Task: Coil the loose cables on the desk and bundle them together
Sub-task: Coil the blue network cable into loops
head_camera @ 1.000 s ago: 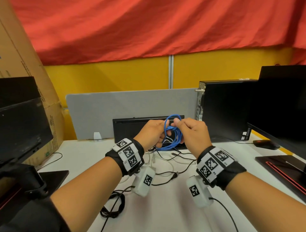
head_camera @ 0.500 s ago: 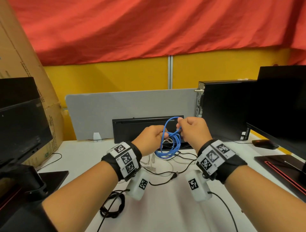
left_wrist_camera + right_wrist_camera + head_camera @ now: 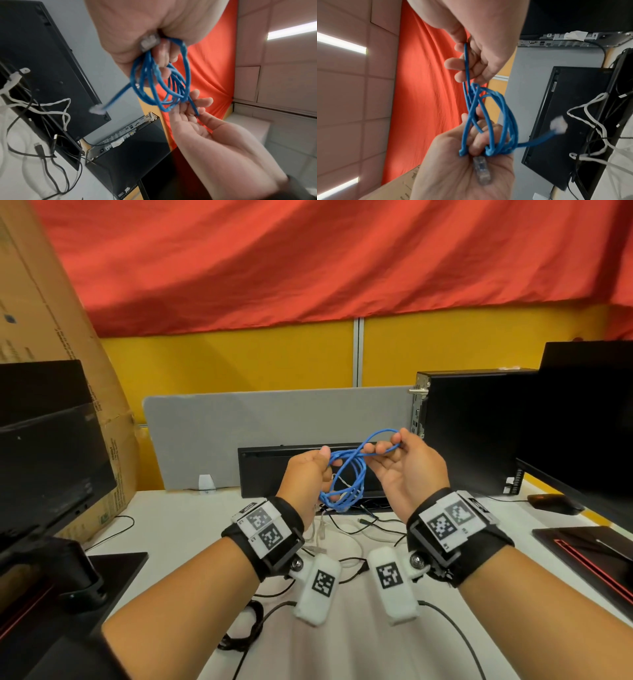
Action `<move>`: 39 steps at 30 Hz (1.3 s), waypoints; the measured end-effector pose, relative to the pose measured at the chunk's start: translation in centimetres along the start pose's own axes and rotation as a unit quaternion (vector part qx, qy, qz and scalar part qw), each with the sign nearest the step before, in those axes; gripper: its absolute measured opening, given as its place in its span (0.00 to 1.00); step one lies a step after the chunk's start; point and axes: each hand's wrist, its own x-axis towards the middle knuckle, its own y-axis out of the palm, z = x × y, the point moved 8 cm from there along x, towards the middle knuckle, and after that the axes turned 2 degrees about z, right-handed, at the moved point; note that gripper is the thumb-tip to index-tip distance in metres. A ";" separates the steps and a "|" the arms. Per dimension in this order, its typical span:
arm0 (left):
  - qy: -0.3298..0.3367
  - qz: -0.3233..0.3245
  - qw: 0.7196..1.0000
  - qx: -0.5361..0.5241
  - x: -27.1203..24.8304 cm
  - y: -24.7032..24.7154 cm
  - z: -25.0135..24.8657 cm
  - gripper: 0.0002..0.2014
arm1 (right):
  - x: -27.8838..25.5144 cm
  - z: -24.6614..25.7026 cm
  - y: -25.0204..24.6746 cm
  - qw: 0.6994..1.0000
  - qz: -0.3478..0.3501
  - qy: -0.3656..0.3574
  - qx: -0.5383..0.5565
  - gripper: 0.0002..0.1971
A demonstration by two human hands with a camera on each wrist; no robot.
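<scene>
A coiled blue network cable point(image 3: 346, 477) hangs in the air between both hands above the desk. My left hand point(image 3: 310, 470) grips the coil's loops point(image 3: 159, 83), with one clear plug point(image 3: 482, 171) lying in its palm. My right hand point(image 3: 397, 460) is turned palm up and pinches a strand of the cable point(image 3: 466, 59) that loops up and over from the coil. The cable's other clear plug point(image 3: 97, 108) dangles free below the coil. Loose white cables point(image 3: 337, 537) and black cables point(image 3: 373, 522) lie on the white desk point(image 3: 171, 529) under the hands.
A black box point(image 3: 274, 470) stands behind the hands before a grey divider point(image 3: 239, 433). A black computer case point(image 3: 469, 426) and a monitor point(image 3: 589, 419) are at the right, another monitor point(image 3: 51, 463) at the left. A black cable bundle point(image 3: 246, 628) lies near the front edge.
My right hand has turned palm up and drawn a strand of the blue cable up and to the right. The left hand keeps its grip on the coil and has shifted slightly left.
</scene>
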 end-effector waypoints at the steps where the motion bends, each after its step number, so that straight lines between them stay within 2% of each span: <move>1: 0.005 -0.002 1.000 0.025 0.0 0.0 -0.2 0.17 | 0.0 0.0 0.0 1.000 0.002 -0.006 -0.011 0.13; 3: 0.030 0.001 0.994 0.108 0.1 0.1 -0.9 0.18 | 0.2 0.5 -0.1 0.997 0.013 -0.019 -0.073 0.13; 6: 0.052 -0.008 0.979 0.198 0.3 -0.5 -1.1 0.17 | 0.3 1.4 0.2 0.979 0.067 -0.012 -0.192 0.14; 10: 0.101 -0.043 0.954 0.281 0.2 -1.2 -1.8 0.15 | 0.2 2.2 0.6 0.985 0.105 -0.029 -0.135 0.14; 15: 0.124 -0.073 0.927 0.345 0.6 -1.5 -2.6 0.16 | 0.7 2.7 -0.8 0.998 0.040 -0.041 -0.015 0.12; 20: 0.110 -0.062 0.908 0.400 1.1 -1.4 -2.0 0.16 | 1.2 2.4 -3.5 0.993 -0.094 -0.055 -0.043 0.06; 21: 0.103 -0.061 0.907 0.404 1.1 -1.5 -1.8 0.16 | 1.3 2.6 -4.1 0.991 -0.116 -0.059 -0.035 0.09; 24: 0.052 -0.068 0.913 0.400 1.2 -3.2 -0.8 0.17 | 2.0 4.2 -5.5 0.989 -0.126 -0.073 -0.013 0.12; 27: -0.002 -0.102 0.924 0.369 1.1 -5.6 0.3 0.17 | 2.7 5.7 -6.5 0.985 -0.118 -0.070 -0.101 0.13; 29: -0.015 -0.112 0.933 0.343 0.9 -6.1 0.7 0.18 | 3.2 4.7 -6.8 0.974 -0.115 -0.002 -0.193 0.11; 31: -0.020 -0.109 0.939 0.326 0.8 -5.6 1.0 0.19 | 2.9 2.1 -6.9 0.947 -0.092 0.116 -0.285 0.14; 32: -0.019 -0.106 0.941 0.321 0.7 -5.2 1.0 0.19 | 2.7 1.1 -7.1 0.920 -0.074 0.159 -0.352 0.17; 33: -0.016 -0.104 0.944 0.314 0.6 -4.8 0.9 0.19 | 2.6 0.6 -7.2 0.888 -0.058 0.176 -0.422 0.19; 34: -0.011 -0.102 0.945 0.311 0.5 -4.5 0.7 0.20 | 2.6 0.5 -7.3 0.857 -0.048 0.162 -0.486 0.19; 35: -0.004 -0.102 0.944 0.314 0.5 -4.2 0.4 0.20 | 2.7 0.9 -7.1 0.828 -0.046 0.116 -0.547 0.18; 36: 0.003 -0.104 0.942 0.318 0.5 -4.1 0.1 0.21 | 2.9 1.8 -6.8 0.793 -0.051 0.035 -0.606 0.17; 38: 0.012 -0.107 0.942 0.319 0.4 -4.1 -0.3 0.21 | 1.9 4.2 -4.6 0.716 -0.055 -0.190 -0.670 0.13; 39: 0.013 -0.108 0.941 0.319 0.4 -4.0 -0.4 0.21 | 0.6 4.9 -3.0 0.696 -0.026 -0.285 -0.658 0.11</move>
